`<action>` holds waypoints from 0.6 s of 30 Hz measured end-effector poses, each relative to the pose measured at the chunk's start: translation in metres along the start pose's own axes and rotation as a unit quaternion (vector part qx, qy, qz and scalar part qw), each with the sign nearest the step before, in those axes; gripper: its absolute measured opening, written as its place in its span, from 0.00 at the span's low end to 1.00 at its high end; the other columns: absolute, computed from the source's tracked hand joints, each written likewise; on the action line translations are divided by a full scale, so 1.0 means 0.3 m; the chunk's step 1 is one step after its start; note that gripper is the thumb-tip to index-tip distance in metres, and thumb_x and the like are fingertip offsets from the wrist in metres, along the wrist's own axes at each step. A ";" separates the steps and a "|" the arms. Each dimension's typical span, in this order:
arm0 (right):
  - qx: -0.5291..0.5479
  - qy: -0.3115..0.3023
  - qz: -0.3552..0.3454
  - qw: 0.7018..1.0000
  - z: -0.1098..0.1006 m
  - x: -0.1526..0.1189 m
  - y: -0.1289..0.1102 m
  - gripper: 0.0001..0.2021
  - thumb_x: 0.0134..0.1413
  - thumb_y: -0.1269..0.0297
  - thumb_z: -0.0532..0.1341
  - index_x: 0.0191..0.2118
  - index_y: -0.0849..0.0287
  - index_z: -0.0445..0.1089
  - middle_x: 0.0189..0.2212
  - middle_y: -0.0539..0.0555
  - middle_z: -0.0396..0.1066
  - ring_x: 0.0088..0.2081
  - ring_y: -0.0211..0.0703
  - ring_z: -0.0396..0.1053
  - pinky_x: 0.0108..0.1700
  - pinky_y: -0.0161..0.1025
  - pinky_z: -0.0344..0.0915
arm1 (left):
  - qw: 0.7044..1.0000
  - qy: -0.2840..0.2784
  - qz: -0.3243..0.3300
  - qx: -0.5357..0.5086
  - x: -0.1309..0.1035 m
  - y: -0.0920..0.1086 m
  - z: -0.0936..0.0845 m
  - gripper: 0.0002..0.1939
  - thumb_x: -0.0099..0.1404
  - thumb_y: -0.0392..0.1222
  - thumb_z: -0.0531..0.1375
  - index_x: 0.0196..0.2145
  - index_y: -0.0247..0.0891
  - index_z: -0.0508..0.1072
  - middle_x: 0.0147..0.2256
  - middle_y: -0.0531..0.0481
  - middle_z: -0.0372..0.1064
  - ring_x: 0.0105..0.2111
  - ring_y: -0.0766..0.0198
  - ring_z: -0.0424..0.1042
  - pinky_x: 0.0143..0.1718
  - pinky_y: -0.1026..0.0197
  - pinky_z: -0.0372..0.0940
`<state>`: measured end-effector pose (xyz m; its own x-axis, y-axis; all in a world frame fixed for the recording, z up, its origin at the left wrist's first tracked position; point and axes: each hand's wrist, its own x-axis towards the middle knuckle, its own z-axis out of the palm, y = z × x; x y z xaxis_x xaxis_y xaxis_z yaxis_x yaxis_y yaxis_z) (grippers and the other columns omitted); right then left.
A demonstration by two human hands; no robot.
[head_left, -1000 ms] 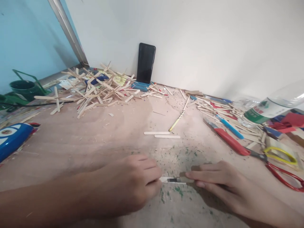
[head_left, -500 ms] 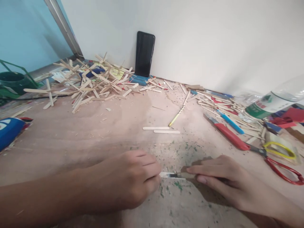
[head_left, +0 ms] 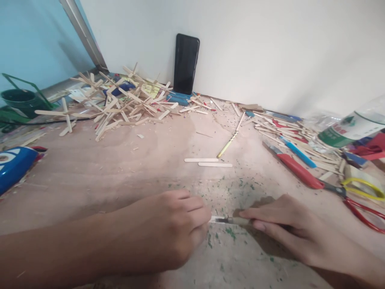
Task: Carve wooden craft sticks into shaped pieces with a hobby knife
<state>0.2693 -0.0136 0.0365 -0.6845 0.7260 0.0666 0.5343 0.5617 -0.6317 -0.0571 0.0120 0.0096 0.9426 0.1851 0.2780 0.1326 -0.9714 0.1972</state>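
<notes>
At five o'clock in my view, my right hand grips a slim tool, beige-handled and dark-collared, pointing to nine o'clock. Alongside it, a pale, narrow stick shows only partly, one end hidden in the curled grasp of my left hand.

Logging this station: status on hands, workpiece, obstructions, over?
Left hand closed on pale strip. Right hand holding beige-handled tool, metal end leftward. Green scraps alongside, nothing bulky seems in the way.
</notes>
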 end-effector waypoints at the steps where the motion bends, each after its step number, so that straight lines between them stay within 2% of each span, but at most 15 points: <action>1: -0.009 0.000 -0.001 1.000 0.001 -0.001 -0.003 0.19 0.88 0.61 0.58 0.58 0.59 0.89 0.46 0.58 0.92 0.38 0.46 0.91 0.34 0.32 0.82 | 1.000 -0.006 0.001 -0.001 0.001 0.000 -0.004 0.11 0.82 0.32 0.68 0.37 0.35 0.81 0.38 0.49 0.77 0.38 0.57 0.73 0.39 0.50 0.65; 6: -0.048 0.016 -0.005 0.999 0.007 -0.004 -0.018 0.26 0.91 0.55 0.53 0.54 0.60 0.90 0.41 0.60 0.91 0.34 0.46 0.90 0.29 0.33 0.79 | 1.000 -0.025 0.006 -0.007 0.001 -0.007 -0.011 0.14 0.79 0.32 0.71 0.33 0.37 0.79 0.41 0.49 0.79 0.40 0.57 0.74 0.41 0.49 0.67; 9: -0.044 0.015 -0.016 0.999 0.003 -0.001 -0.024 0.28 0.92 0.54 0.52 0.54 0.60 0.89 0.41 0.60 0.91 0.35 0.44 0.90 0.30 0.30 0.79 | 1.000 -0.021 0.007 -0.006 -0.005 -0.014 -0.007 0.15 0.81 0.32 0.69 0.33 0.37 0.79 0.42 0.48 0.80 0.40 0.57 0.74 0.42 0.49 0.68; 13: -0.030 0.010 -0.011 0.999 -0.003 -0.002 -0.025 0.27 0.92 0.56 0.52 0.54 0.60 0.89 0.41 0.60 0.91 0.36 0.43 0.90 0.31 0.29 0.79 | 1.000 -0.018 0.012 -0.007 -0.011 -0.015 -0.003 0.14 0.83 0.32 0.67 0.35 0.37 0.80 0.43 0.48 0.81 0.40 0.57 0.75 0.43 0.49 0.69; 18: -0.017 0.014 0.023 0.999 0.017 -0.009 -0.044 0.22 0.89 0.60 0.55 0.51 0.55 0.90 0.42 0.56 0.92 0.35 0.42 0.89 0.33 0.31 0.80 | 0.999 -0.029 0.014 0.000 -0.007 -0.013 -0.006 0.15 0.82 0.34 0.69 0.33 0.38 0.79 0.44 0.47 0.82 0.42 0.57 0.75 0.44 0.50 0.69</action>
<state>0.2615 -0.0249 0.0407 -0.6452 0.7617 0.0593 0.5820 0.5404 -0.6076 -0.0601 0.0156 0.0099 0.9622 0.1496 0.2277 0.1069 -0.9760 0.1896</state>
